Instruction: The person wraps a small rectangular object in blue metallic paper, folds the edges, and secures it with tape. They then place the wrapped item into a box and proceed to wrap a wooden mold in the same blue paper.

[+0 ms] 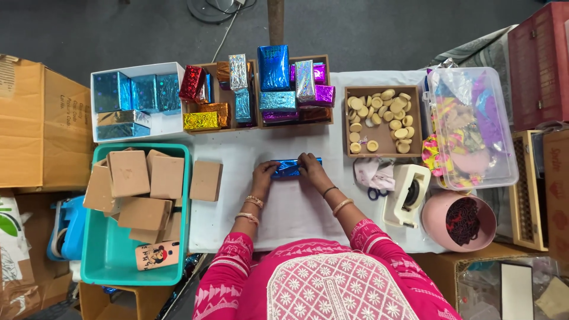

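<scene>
Grip: left hand (263, 173), right hand (310, 165) closed on blue foil box (288, 168) | box lies between both

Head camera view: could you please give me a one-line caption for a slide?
Both hands, left hand and right hand, press blue foil around a small box on a white table.

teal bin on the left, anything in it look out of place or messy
Yes. The plain brown boxes in the teal bin are heaped at tilted angles, some hanging over its rim, and one brown box sits outside on the white table. A phone with a cartoon case lies in the bin too.
</scene>
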